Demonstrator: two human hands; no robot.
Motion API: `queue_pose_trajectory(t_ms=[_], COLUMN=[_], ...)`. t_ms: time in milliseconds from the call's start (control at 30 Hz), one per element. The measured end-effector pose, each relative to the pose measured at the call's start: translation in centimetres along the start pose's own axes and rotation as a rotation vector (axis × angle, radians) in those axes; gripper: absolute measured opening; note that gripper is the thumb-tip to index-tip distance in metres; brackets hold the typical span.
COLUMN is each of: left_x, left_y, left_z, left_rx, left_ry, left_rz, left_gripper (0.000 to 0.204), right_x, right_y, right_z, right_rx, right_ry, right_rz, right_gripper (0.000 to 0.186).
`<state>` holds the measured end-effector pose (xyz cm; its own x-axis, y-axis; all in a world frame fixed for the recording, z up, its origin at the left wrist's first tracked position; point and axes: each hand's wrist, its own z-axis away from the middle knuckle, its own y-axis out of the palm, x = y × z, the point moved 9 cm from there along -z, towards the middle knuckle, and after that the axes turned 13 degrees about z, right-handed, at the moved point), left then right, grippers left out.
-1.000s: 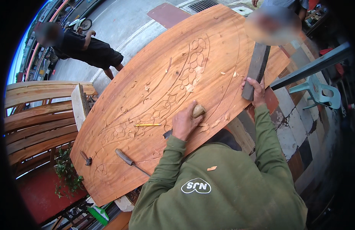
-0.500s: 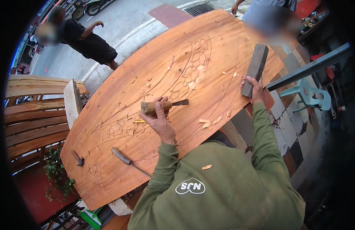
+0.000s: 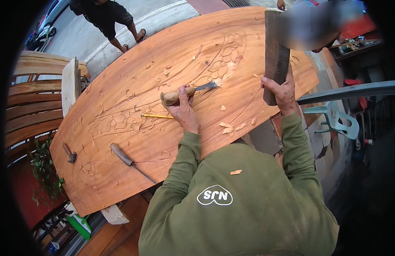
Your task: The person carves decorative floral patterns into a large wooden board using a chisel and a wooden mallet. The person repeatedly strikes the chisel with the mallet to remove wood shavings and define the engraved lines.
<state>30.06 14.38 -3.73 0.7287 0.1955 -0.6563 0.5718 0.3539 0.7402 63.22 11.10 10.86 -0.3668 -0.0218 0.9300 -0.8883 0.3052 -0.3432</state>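
Note:
My left hand (image 3: 183, 112) is wrapped round the wooden handle of a flat chisel (image 3: 174, 96), its blade resting on the carved leaf band of a large curved wooden panel (image 3: 236, 98). My right hand (image 3: 281, 94) grips a long dark rectangular block (image 3: 274, 47), raised over the panel's right part. A yellow pencil (image 3: 155, 116) lies left of my left hand. Farther left on the panel are a long thin tool with a wooden handle (image 3: 123, 155) and a small hammer (image 3: 69, 152). Pale shavings (image 3: 226, 127) are scattered over the wood.
Slatted wooden furniture (image 3: 35, 98), a plant (image 3: 43, 170) and a green brush (image 3: 80, 224) are at left. A person in dark shorts (image 3: 110, 21) stands beyond the panel; another, blurred (image 3: 317, 25), is at upper right. A metal beam (image 3: 351, 89) and plastic chair (image 3: 334, 121) are at right.
My left hand has lifted the chisel and swung its blade onto the carving farther up. My right hand's block is more upright. The view has shifted; the standing person appears farther right.

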Motion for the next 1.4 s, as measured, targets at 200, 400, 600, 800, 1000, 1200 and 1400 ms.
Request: queue_pose_trajectory(t_ms=[200,400,600,800,1000,1200,1400], left_x=[2.1,2.2,0.8,0.6,1.1,3.0,3.2], left_y=[-0.7,-0.4,1.7,2.1,1.9,0.8,0.8], left_z=[-0.6,-0.3,0.3,1.3,1.5,2.1,2.0], left_rx=[-0.062,-0.090,-0.047,-0.054,-0.110,-0.094,-0.065], left_ry=[0.001,0.094,0.204,0.252,0.321,0.244,0.372], left_rz=[-0.012,-0.082,-0.147,-0.182,-0.163,-0.005,-0.058], left_gripper=[0.071,0.072,0.067,0.068,0.067,0.066,0.058], right_x=[10.8,16.3,18.5,20.2,16.5,18.4,15.0], right_y=[4.6,10.4,20.8,22.4,25.2,26.0,27.7], right_z=[-2.1,-3.6,-4.3,-4.8,-2.4,-2.2,-0.3], right_rx=[0.140,0.281,0.536,0.559,0.933,0.891,1.014], right_ry=[-0.341,-0.495,-0.796,-0.863,-1.068,-1.134,-1.312], right_rz=[0.118,0.006,0.583,0.425,1.166,1.176,1.528], right_gripper=[0.090,0.080,0.090,0.084,0.089,0.089,0.086])
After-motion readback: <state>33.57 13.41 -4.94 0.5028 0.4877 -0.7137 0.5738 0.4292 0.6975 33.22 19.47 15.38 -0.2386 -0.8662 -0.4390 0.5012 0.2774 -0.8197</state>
